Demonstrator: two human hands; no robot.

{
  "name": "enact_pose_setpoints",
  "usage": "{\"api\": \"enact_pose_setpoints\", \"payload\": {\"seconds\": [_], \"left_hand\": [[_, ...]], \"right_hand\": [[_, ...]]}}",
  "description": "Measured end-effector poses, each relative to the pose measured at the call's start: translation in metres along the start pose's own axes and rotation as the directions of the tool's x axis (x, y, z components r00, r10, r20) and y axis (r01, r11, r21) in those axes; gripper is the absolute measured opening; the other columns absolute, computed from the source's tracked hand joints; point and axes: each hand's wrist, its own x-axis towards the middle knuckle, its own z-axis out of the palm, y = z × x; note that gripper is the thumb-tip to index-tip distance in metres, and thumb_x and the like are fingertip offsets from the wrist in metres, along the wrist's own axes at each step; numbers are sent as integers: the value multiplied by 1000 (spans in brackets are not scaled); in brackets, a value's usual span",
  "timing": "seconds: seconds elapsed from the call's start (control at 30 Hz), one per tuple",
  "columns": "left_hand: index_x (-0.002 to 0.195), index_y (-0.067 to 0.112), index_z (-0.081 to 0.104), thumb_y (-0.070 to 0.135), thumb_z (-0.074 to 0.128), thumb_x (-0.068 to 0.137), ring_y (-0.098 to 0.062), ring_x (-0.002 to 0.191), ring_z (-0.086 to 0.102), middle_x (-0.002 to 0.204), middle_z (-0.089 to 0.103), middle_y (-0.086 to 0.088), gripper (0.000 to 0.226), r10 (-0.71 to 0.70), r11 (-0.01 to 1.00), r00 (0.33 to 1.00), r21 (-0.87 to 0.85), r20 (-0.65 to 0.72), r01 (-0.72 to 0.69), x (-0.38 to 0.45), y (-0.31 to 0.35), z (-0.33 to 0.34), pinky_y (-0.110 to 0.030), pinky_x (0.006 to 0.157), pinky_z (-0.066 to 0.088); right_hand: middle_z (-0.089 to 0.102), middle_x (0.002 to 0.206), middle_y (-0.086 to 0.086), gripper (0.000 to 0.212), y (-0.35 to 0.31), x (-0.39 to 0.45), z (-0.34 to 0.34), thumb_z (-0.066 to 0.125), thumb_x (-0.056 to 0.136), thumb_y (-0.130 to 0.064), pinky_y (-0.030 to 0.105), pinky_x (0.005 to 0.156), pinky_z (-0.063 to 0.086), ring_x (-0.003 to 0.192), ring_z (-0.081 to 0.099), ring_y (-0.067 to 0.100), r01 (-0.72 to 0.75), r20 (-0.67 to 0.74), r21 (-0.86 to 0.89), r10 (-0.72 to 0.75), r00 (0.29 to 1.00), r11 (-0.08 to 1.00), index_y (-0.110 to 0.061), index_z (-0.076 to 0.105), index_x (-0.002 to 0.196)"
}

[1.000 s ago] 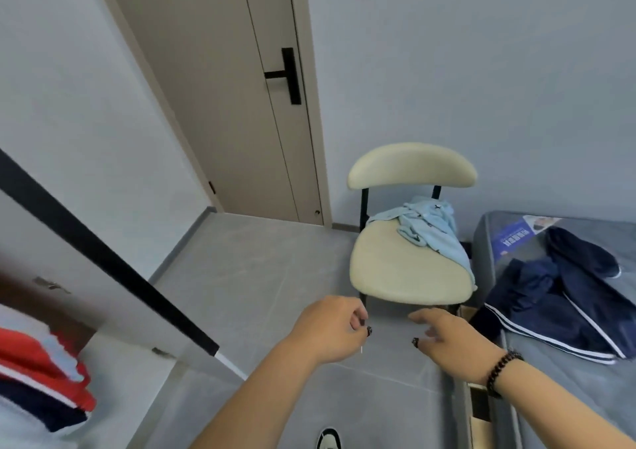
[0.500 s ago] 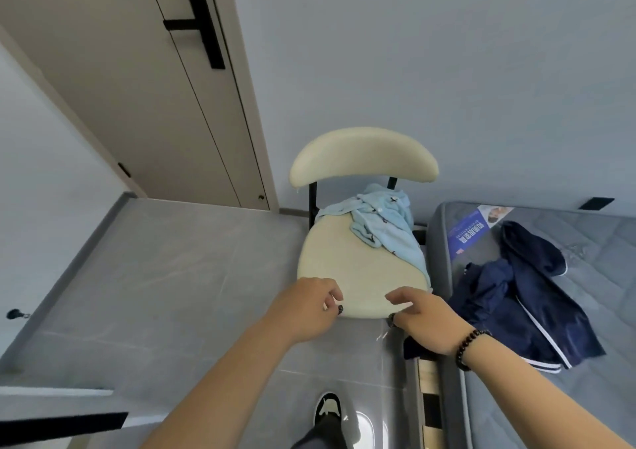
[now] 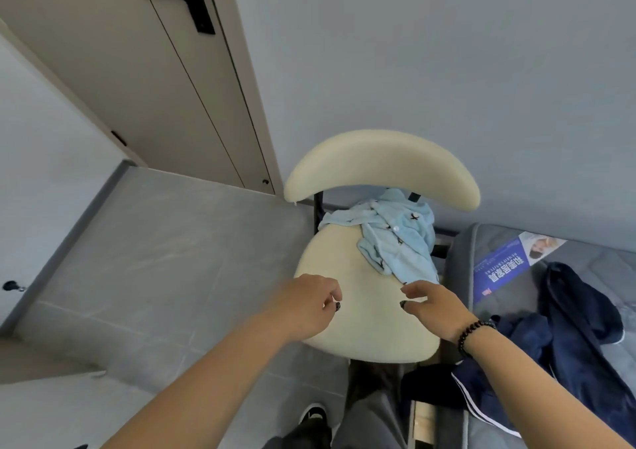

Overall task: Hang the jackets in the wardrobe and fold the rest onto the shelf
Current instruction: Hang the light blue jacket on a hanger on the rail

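Observation:
A crumpled light blue garment [image 3: 395,238] with small dark marks lies on the back right part of a cream chair [image 3: 361,311]. A navy jacket with white stripes [image 3: 568,338] is spread on the grey mattress [image 3: 602,259] to the right. My left hand [image 3: 306,304] hovers over the front left of the seat, fingers loosely curled, holding nothing. My right hand [image 3: 433,302] reaches over the seat with fingers relaxed, its fingertips just short of the blue garment's lower edge. A dark bead bracelet sits on my right wrist.
A beige door [image 3: 137,80] with a black handle stands at the back left. Grey floor tiles [image 3: 165,259] spread left of the chair. A blue printed label [image 3: 502,266] lies on the mattress. My shoe [image 3: 313,414] shows below the chair.
I have stepped closer to the chair, which now fills the middle of the view. Both hands have moved forward over the seat, the right nearing the blue garment. The wardrobe has left view.

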Motion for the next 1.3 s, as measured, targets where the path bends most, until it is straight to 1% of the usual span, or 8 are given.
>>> {"api": "enact_pose_setpoints", "payload": {"seconds": [0.33,0.6,0.73,0.87,1.03,1.17,1.23,1.3], "left_hand": [[111,27,63,22,45,94,-13,94,59,109,66,9,26,-212,971,974,-93,75,218,136,23,1,-32,83,50],[106,29,66,25,51,94,-2,76,56,95,63,17,21,-320,904,947,-292,21,312,214,20,15,-20,69,47],[105,30,67,24,51,94,0,76,57,96,66,17,20,-368,866,929,-353,27,354,233,4,22,-18,70,47],[105,32,67,22,52,93,-1,82,61,96,67,16,22,-426,818,904,-408,43,405,238,-10,32,-21,72,50],[102,34,67,23,53,93,2,83,61,95,67,17,20,-470,771,881,-462,53,439,235,-25,46,-13,65,43],[97,39,65,23,53,93,2,83,61,93,67,17,20,-490,761,871,-463,48,454,231,-32,52,-15,70,46],[94,40,65,22,53,93,1,82,61,92,68,16,22,-493,755,869,-471,50,456,230,-31,56,-16,71,48],[94,40,65,22,53,93,0,83,62,92,68,15,21,-494,744,867,-482,70,463,227,-27,58,-19,72,50]], "right_hand": [[48,140,6,46,13,196,-62,54,94,-22,27,100,35,129,45,22,-65,177,-129,88,980,990,-9,46,138],[57,130,12,33,34,320,-55,49,93,-15,38,86,51,96,59,25,-95,198,-245,145,969,965,-14,57,124],[17,156,8,44,40,351,-38,48,92,-24,38,108,36,136,28,33,-99,212,-362,185,960,927,-35,51,134],[-11,158,8,63,47,372,-28,47,91,-28,45,109,27,142,5,34,-142,223,-453,265,938,880,-35,23,149],[18,152,13,50,58,391,-19,52,88,-25,43,110,32,139,22,34,-124,177,-539,256,950,833,-11,37,134],[58,104,16,32,60,395,-22,56,84,-13,39,72,51,91,58,33,-243,-105,-90,234,967,966,-2,44,112],[57,82,9,36,59,392,-31,61,82,-14,29,52,42,69,55,24,-319,-143,212,352,925,924,-5,39,110],[53,77,2,38,57,384,-38,65,82,-23,26,49,36,65,51,16,-318,-79,238,345,935,918,-13,39,108]]}}
